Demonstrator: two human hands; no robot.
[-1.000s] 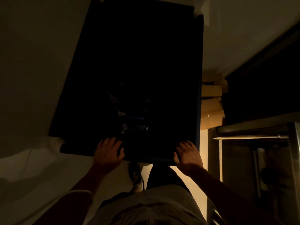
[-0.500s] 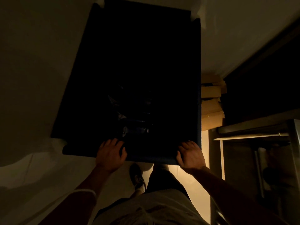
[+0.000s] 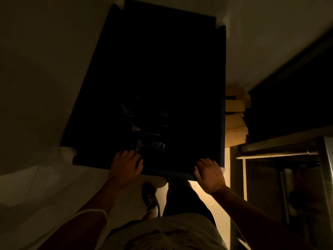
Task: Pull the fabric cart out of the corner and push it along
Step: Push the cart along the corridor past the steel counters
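The fabric cart [image 3: 223, 112] is a deep, dark blue rectangular bin that fills the middle of the dim view, seen from above. Its inside is almost black; something crumpled and faintly shiny lies near its near end. My left hand [image 3: 125, 166] grips the near rim left of centre, fingers curled over the edge into the bin. My right hand [image 3: 209, 173] grips the same rim close to the near right corner. Both arms reach forward from my body.
A pale wall [image 3: 36, 78] runs along the cart's left side. Stacked cardboard boxes [image 3: 235, 123] sit tight against its right side. Behind them stands a metal rack with a rail [image 3: 277, 154]. My shoe [image 3: 150, 197] rests on the lit floor just under the near rim.
The cart has shifted slightly away and to the right in view, showing more of its far corners. Both hands keep their grip on the near rim.
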